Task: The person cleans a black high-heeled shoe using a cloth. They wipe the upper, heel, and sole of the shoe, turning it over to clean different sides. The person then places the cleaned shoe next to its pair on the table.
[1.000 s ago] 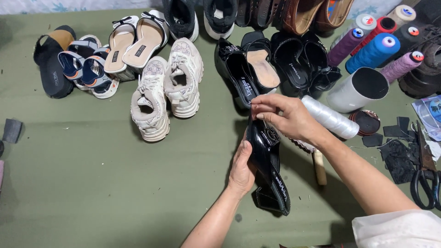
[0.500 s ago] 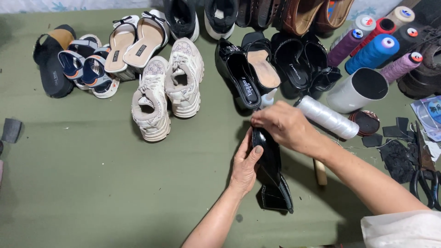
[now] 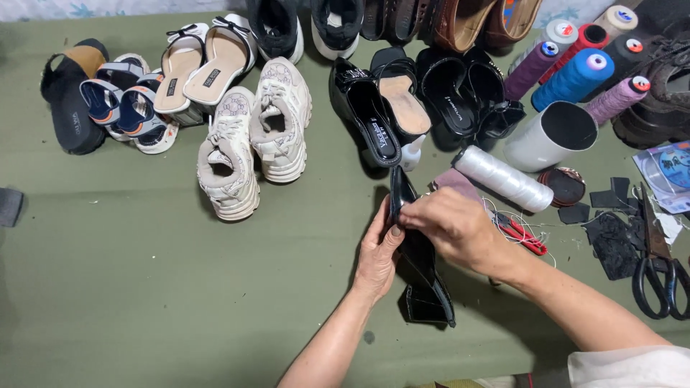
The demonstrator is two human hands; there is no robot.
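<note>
1. Black shoe (image 3: 419,259): glossy patent mule with a block heel, held on edge over the green mat (image 3: 144,287), heel end toward 6 o'clock, toe toward 12. It lies at centre, just below the row of black shoes.
2. Handling, as I judge it: light, with a stiff sole and heel and a more pliant upper. The gloss looks slippery and would mark easily. Best held by the sole edge and heel block, not the shiny vamp.
3. Left hand (image 3: 379,253): at 9 o'clock of the shoe, palm against its side, thumb pressed on the upper edge, fingers wrapped behind.
4. Right hand (image 3: 449,226): at 2 o'clock, fingers bunched together and pinching the upper edge near the toe. Whether a needle or thread sits between them I cannot tell.
5. Around: white spool (image 3: 503,179) at 1 o'clock, red snips (image 3: 523,235) at 3, scissors (image 3: 658,276) far right, cream sneakers (image 3: 255,144) at 10.
6. Change: a second ago the shoe faced up, its buckle visible, right hand higher at the toe. Now it is turned on edge, the hand lower, and the snips are uncovered.
</note>
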